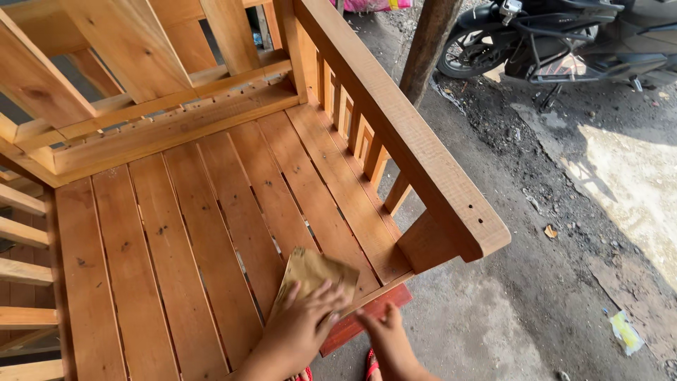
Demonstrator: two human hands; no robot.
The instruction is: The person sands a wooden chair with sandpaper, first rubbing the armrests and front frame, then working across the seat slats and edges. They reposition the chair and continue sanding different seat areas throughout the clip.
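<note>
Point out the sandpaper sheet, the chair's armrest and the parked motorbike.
sandpaper sheet [319, 271], head view, on its bare upper half above the fingers.
armrest [416, 144], head view, middle of its flat top face.
motorbike [557, 35], head view, on its dark body.

Under my left hand [300, 328] lies a sheet of sandpaper [314, 274], tan-brown and roughly square, pressed flat on the near front part of the seat of a wooden bench [211, 212]. My palm and fingers cover its near half; its far corners stick out beyond my fingertips, one edge slightly lifted. The bench is bare, light orange-brown wood, its seat made of long slats running from near to far with thin gaps between them. A broad flat armrest [416, 141] runs along the right side on short upright spindles. My right hand [386, 337] touches the redder front rail [367, 317] at the seat's near right corner.
</note>
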